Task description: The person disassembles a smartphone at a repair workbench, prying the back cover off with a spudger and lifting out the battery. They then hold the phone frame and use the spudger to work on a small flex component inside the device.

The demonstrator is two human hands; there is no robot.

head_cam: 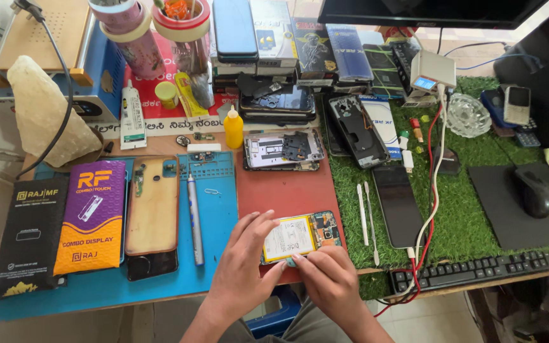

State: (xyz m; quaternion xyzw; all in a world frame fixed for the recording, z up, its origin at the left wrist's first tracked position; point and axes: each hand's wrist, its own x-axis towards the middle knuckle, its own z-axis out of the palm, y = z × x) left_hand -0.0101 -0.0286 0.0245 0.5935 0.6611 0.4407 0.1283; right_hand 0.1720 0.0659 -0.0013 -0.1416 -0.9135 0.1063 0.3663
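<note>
An opened phone [303, 235] lies on the red mat [281, 190] near the front edge, its back off, showing a white and yellow battery and a circuit board at the right end. My left hand [244, 263] rests on the phone's left end, fingers curled over the battery's edge. At the phone's lower edge my right hand [328, 279] presses with its fingertips. Neither hand holds a tool that I can see.
On the blue mat [217, 209] lie a gold phone back cover [152, 204] and a silver screwdriver [194, 219]. Purple box [91, 216] and black box [30, 235] at left. Other opened phones [284, 150], yellow bottle [233, 129], spudgers [367, 219], dark phone [398, 204], keyboard [471, 272], mouse [535, 194].
</note>
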